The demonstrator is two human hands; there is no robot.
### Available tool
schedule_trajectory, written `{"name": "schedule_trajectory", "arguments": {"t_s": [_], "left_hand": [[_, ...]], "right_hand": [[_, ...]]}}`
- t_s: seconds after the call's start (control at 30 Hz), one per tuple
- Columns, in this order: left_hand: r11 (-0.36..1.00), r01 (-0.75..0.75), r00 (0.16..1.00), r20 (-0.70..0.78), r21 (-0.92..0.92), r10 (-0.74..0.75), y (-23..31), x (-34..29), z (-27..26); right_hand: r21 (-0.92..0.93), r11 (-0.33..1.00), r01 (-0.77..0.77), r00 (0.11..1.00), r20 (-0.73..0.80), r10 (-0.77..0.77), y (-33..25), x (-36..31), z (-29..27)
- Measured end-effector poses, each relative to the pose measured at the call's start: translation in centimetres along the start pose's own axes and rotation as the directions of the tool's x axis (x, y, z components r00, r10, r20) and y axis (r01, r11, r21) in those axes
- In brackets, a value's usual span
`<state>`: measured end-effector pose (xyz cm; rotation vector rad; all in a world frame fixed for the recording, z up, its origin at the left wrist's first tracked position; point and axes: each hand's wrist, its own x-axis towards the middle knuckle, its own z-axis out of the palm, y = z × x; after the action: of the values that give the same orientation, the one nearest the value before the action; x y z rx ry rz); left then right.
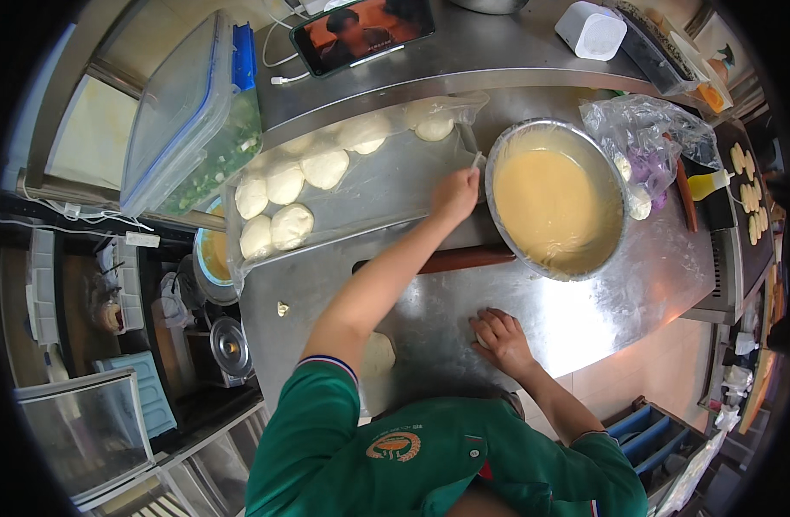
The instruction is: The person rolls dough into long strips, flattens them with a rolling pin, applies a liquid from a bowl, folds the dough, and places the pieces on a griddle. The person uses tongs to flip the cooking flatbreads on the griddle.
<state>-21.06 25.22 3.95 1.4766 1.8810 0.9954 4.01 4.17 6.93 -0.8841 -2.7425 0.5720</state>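
My left hand is closed in the gap between the dough tray and a metal bowl of pale yellow batter. A thin pale tip pokes out above its thumb; I cannot make out what it belongs to. On the steel table, the fingers of my right hand curl over a small piece of dough, mostly covered by them. Another dough piece lies partly behind my left forearm. Several round dough balls sit in the tray under clear film. A dark red rolling pin passes behind that forearm.
A dough scrap lies left on the table. A lidded plastic tub of chopped greens stands far left. A phone and a white box-shaped device are on the back shelf. Right are a plastic bag and a griddle.
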Motion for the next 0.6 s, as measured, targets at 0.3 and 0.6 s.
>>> {"name": "schedule_trajectory", "arguments": {"t_s": [0.3, 0.6], "left_hand": [[0.942, 0.052, 0.989, 0.145, -0.333, -0.004, -1.0, 1.4, -8.6], [0.974, -0.206, 0.794, 0.565, -0.096, 0.223, -2.5, 0.2, -2.7]], "right_hand": [[-0.119, 0.982, 0.145, 0.977, 0.173, -0.124, 0.6, 0.9, -2.1], [0.644, 0.761, -0.076, 0.931, -0.227, 0.285, 0.1, 15.2, -7.4]]}}
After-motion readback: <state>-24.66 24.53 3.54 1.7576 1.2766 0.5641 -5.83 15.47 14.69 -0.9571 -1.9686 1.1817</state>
